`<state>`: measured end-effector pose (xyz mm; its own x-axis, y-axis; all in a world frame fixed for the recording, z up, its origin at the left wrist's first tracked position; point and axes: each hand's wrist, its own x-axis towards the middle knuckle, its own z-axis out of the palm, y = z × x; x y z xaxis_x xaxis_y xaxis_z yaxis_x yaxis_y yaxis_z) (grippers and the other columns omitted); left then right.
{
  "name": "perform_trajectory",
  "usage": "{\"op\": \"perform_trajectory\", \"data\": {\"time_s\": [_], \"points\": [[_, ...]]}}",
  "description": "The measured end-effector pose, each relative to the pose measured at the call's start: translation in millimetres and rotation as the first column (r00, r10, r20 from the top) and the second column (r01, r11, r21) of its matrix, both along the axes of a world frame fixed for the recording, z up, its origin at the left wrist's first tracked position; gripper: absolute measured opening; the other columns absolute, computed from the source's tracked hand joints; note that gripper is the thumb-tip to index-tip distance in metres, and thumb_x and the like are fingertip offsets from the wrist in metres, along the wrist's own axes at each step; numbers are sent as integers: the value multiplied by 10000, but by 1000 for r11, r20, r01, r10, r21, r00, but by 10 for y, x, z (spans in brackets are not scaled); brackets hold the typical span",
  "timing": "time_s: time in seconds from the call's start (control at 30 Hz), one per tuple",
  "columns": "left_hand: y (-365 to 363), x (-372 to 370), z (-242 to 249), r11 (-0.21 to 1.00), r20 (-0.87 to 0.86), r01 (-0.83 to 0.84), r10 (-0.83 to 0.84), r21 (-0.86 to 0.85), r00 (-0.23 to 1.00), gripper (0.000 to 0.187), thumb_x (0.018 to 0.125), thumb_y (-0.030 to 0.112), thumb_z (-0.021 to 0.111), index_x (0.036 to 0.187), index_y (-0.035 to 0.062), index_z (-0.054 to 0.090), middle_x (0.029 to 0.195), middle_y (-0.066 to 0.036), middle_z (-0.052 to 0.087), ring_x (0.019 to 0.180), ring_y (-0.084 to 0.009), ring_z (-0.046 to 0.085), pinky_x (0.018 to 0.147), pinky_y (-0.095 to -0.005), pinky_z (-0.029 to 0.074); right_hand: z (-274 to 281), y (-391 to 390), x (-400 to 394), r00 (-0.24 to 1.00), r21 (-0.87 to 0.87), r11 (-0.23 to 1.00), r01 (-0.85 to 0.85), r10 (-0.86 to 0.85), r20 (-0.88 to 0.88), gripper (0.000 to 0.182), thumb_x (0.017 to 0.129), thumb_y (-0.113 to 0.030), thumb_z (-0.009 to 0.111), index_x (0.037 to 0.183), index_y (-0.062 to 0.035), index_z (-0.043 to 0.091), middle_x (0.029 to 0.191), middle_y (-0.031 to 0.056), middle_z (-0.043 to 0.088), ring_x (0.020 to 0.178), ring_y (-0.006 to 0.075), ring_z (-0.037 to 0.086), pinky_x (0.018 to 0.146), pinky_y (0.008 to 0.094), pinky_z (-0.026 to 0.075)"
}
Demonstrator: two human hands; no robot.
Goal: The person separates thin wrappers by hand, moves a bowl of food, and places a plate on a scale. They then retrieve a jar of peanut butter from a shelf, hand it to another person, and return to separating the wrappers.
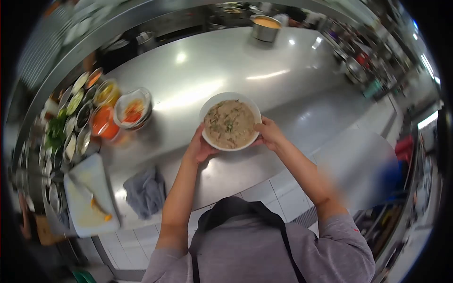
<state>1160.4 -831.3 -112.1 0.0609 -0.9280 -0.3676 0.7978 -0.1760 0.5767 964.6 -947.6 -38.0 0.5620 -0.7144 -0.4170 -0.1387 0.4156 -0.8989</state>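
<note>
Both my hands grip a round white bowl (205, 111) over the steel counter (188, 61). It is filled with a creamy brown soup (230, 123) with green herbs scattered on top. My left hand (202, 146) closes on the bowl's lower left side, its fingers partly hidden underneath. On the right side, my right hand (269, 133) has its thumb at the rim and the other fingers below. The bowl is level, close over the counter near its front edge.
Left of the bowl stand stacked bowls (134, 109) with red and yellow scraps and containers of ingredients (104, 123). A cutting board (89, 198) bears a knife (81, 185). Nearby lies a grey cloth (144, 192). A metal pot (265, 29) stands at the back.
</note>
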Motion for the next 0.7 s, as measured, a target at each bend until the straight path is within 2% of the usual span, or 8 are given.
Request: {"op": "perform_trajectory", "data": {"time_s": [0.1,0.23,0.27,0.33,0.47,0.53,0.6,0.7], "points": [[-225,-567,8,991,91,130,-128,-24,988,606,802,398,503,1240,17,332,1133,-150,510,999,-256,540,745,-403,495,178,46,-713,989,57,989,139,-136,-63,429,751,-23,425,1177,17,400,928,152,564,702,229,627,573,342,561],[-528,-1448,160,958,31,281,-279,-66,960,511,786,288,503,1200,15,383,1092,-145,530,972,-232,550,792,-343,474,151,207,-1745,929,4,930,368,-368,-43,425,740,-22,435,1164,8,423,888,126,577,662,193,627,554,312,559],[-655,-1678,206,933,29,353,-352,-71,936,511,786,288,503,1200,15,383,1092,-145,530,972,-232,550,792,-343,474,155,250,-2018,906,-35,906,423,-424,-18,427,733,-21,438,1159,6,430,875,119,579,655,181,626,548,303,558],[-792,-2208,277,867,198,492,-471,-75,860,511,772,312,502,1173,12,402,1072,-146,535,958,-231,553,796,-353,464,162,464,-2567,842,-66,841,538,-539,-6,428,727,-20,442,1154,4,436,863,111,582,648,169,625,541,293,557],[-1036,-3322,321,718,188,696,-681,-20,708,502,748,339,514,1122,14,435,1058,-155,537,945,-250,550,773,-401,455,247,845,-3557,666,-22,666,745,-743,60,431,725,-14,435,1155,14,428,888,117,576,667,180,629,553,293,559],[-1045,-3930,280,650,161,760,-748,-17,644,490,754,306,512,1134,10,428,1063,-161,534,958,-264,542,798,-394,444,219,1027,-4159,596,-16,597,802,-799,84,434,755,-112,513,1172,-10,452,988,135,573,791,204,610,586,317,540],[-987,-4470,179,691,118,719,-710,-72,694,460,763,250,495,1137,-10,423,1067,-166,530,971,-276,534,837,-382,429,205,1216,-4646,556,-33,556,831,-826,88,523,767,-122,514,1262,-49,364,985,151,569,776,211,613,579,334,543],[-864,-5331,291,627,18,772,-775,-102,631,445,753,181,466,1139,-34,416,1074,-166,525,1002,-284,519,880,-393,409,211,1484,-5529,570,2,571,821,-821,41,646,788,-160,522,1350,-158,203,1004,131,563,769,214,609,592,368,540]]}}
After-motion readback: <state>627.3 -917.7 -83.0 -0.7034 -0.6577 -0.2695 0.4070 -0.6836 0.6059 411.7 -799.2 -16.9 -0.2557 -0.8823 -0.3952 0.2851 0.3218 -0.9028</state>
